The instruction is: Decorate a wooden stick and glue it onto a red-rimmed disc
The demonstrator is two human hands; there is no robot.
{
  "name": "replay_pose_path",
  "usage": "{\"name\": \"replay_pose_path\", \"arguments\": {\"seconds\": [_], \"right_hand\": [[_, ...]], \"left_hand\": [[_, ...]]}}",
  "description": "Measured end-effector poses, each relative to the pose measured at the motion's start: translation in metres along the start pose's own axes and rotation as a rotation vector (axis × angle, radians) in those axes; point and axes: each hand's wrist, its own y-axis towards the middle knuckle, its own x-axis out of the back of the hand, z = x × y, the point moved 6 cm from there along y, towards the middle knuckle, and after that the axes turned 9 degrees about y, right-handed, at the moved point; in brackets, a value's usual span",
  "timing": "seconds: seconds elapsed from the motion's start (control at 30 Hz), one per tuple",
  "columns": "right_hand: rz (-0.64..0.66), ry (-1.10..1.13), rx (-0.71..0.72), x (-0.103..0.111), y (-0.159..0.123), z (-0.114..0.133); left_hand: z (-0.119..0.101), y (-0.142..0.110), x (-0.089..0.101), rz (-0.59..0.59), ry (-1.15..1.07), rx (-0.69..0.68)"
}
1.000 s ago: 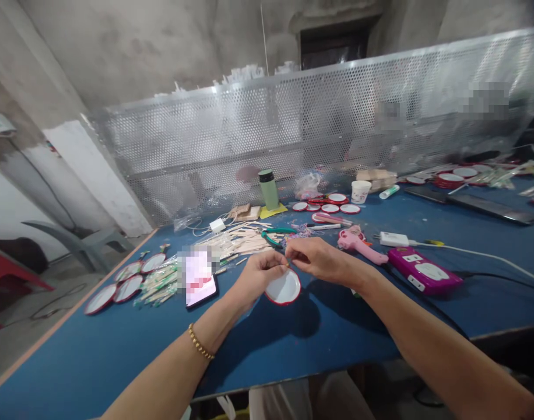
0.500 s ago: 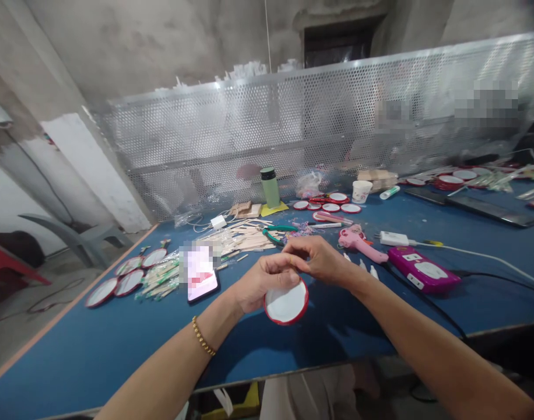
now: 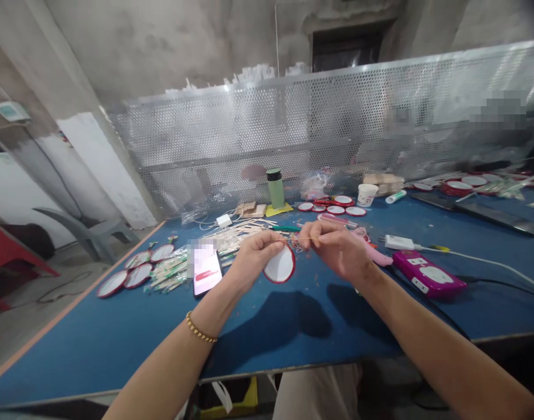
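My left hand [image 3: 255, 257] is closed on the top edge of a round white disc with a red rim [image 3: 279, 265], which hangs tilted above the blue table [image 3: 267, 326]. Just to its right, my right hand [image 3: 337, 248] pinches a thin string or wire [image 3: 302, 238] that runs across to the disc's top. A gold bead bracelet [image 3: 200, 332] sits on my left wrist. Both hands are held over the table's middle.
A phone [image 3: 206, 269] lies left of my hands, beside green-tipped sticks [image 3: 166, 274] and red-rimmed discs [image 3: 131, 276]. A pink glue gun [image 3: 374, 252], a magenta power strip [image 3: 427, 275], wooden sticks [image 3: 238, 235], a green bottle [image 3: 276, 189] and a perforated metal screen [image 3: 337, 134] are also here.
Both hands have risen slightly and moved apart. The disc has tilted up to face me more, and a thin strand now shows stretched between the hands.
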Motion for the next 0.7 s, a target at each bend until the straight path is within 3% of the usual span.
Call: {"name": "replay_pose_path", "arguments": {"seconds": [0.17, 0.3, 0.4, 0.57, 0.7], "right_hand": [[0.134, -0.005, -0.100, -0.019, -0.007, -0.020], [0.183, -0.048, -0.189, -0.033, -0.010, -0.040], [0.162, -0.041, -0.231, -0.035, -0.011, -0.051], [0.150, 0.024, -0.350, -0.039, -0.011, -0.063], [0.068, 0.139, -0.440, -0.041, -0.012, -0.065]], "left_hand": [[0.014, 0.010, 0.023, -0.235, 0.114, -0.010], [0.014, 0.007, 0.034, -0.482, 0.431, -0.089], [0.017, 0.007, 0.032, -0.493, 0.547, -0.107], [0.023, 0.007, 0.041, -0.589, 0.341, -0.082], [0.023, 0.003, 0.035, -0.599, 0.130, -0.098]]}}
